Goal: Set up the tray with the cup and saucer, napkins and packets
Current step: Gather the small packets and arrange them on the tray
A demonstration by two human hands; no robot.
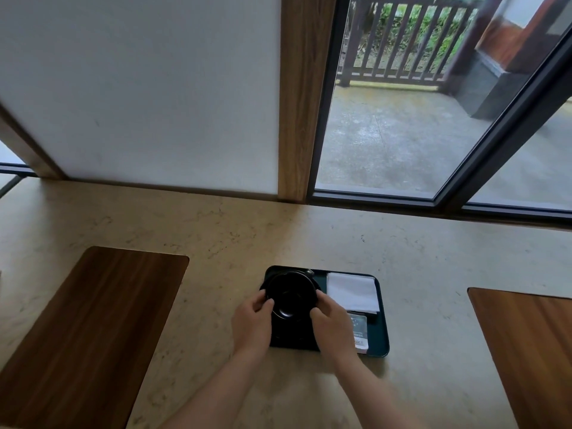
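Both hands pinched the black cup (pixel 291 296), left hand (pixel 252 320) and right hand (pixel 332 320) on opposite rims. Just right of the grip, napkins (pixel 353 291) and packets (pixel 359 331) lay on the tray (pixel 382 335).

A single head-worn view looks forward and steeply down from above the counter (pixel 309 236), close over the tray (pixel 382 329), facing a wall (pixel 139 88) and window (pixel 402 119); edges seem bent by the wide lens.

My glossy black cup (pixel 291 297) sits left on the dark green tray (pixel 383 332), white folded napkins (pixel 353 291) and packets (pixel 359 331) right.
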